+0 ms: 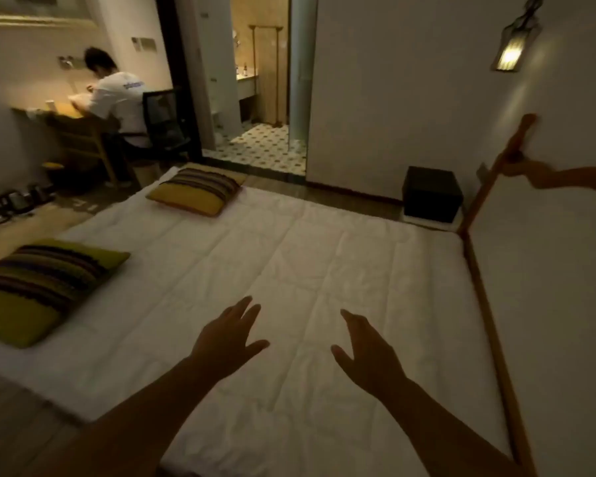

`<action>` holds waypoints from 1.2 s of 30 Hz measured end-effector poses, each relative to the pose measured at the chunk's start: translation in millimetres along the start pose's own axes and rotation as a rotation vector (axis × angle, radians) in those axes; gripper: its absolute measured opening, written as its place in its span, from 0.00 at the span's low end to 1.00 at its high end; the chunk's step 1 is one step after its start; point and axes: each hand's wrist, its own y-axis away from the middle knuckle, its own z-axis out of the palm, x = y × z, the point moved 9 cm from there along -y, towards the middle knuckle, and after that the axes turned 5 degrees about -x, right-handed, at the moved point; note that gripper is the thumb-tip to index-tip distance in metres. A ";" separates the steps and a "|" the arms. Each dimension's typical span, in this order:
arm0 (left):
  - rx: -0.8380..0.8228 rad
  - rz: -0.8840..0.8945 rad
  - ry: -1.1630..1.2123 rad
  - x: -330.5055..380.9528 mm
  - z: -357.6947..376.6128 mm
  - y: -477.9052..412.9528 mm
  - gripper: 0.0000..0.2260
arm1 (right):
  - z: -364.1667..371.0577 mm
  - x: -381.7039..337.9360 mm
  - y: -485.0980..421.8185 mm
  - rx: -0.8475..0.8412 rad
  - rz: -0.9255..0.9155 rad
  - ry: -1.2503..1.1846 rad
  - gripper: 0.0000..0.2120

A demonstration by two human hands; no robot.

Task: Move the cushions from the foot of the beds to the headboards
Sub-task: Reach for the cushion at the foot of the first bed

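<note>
Both hands, left (226, 342) and right (367, 352), hover spread and empty over the quilted white bed (289, 270). Two plump striped cushions (38, 287) (197, 191) lie along its left edge.

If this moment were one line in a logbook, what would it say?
left hand: open, empty | right hand: open, empty | near cushion, far cushion: lying on bed, untouched

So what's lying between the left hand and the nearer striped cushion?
Nothing: in the head view only bare white quilt separates the open left hand from the nearer striped cushion.
</note>
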 end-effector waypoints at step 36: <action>-0.226 -0.966 0.251 -631.7 11.6 338.7 0.22 | 358.1 -658.1 -196.1 -0.675 -0.546 -0.077 0.27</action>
